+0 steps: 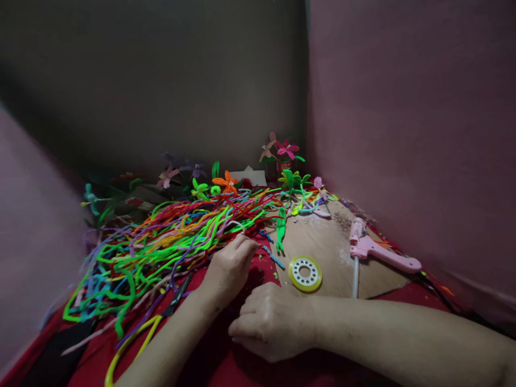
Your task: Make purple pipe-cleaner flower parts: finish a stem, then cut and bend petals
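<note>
By the pile (pixel 169 248), left hand (pixel 230 264) is pinching a pale stem (pixel 234 222)
Right hand (pixel 272 321) is curling near the roll (pixel 295 274), can't tell if fingers hold anything

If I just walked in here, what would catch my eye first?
Probably the heap of bright fuzzy strands, spread over the left and middle of the red cloth. Next might come the pink glue gun on the board at the right, with a yellow roll nearer the middle. Behind the heap, an orange flower stands out.
</note>
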Action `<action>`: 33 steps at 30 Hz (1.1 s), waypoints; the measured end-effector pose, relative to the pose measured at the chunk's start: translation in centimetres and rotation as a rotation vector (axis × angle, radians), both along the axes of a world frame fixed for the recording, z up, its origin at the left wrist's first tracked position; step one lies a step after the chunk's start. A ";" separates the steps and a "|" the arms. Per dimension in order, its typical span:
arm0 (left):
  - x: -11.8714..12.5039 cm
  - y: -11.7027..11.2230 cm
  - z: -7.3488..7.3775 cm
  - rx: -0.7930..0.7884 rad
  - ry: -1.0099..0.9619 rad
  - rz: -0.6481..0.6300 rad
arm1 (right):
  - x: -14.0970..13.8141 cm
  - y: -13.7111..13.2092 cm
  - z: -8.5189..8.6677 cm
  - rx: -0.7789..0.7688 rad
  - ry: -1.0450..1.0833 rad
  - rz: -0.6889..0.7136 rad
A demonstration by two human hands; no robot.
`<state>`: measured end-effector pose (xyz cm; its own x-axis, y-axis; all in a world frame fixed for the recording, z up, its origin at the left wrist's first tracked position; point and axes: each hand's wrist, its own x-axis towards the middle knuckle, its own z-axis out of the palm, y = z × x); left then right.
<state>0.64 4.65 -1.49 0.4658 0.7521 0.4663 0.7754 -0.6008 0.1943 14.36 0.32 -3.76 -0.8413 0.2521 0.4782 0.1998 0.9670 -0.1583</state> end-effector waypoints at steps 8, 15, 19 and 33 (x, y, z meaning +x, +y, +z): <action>-8.4 -3.1 2.2 0.021 -0.217 0.330 | 0.5 -0.4 0.4 -0.034 0.037 0.020; -14.0 -8.7 3.1 -0.450 -0.244 0.637 | 0.7 -0.9 1.2 -0.134 0.058 0.020; -14.1 -11.0 1.1 -0.512 0.057 0.601 | 0.7 -1.0 0.9 -0.165 0.068 0.025; -15.1 -14.9 -0.1 -0.446 -0.155 0.542 | -0.8 -0.9 -0.4 -0.067 -0.156 -0.152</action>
<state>-14.41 -10.20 -1.56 -0.0741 0.9930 0.0915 0.8858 0.0234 0.4634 13.60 -0.54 -4.15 -0.8537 0.4081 0.3236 0.3691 0.9124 -0.1768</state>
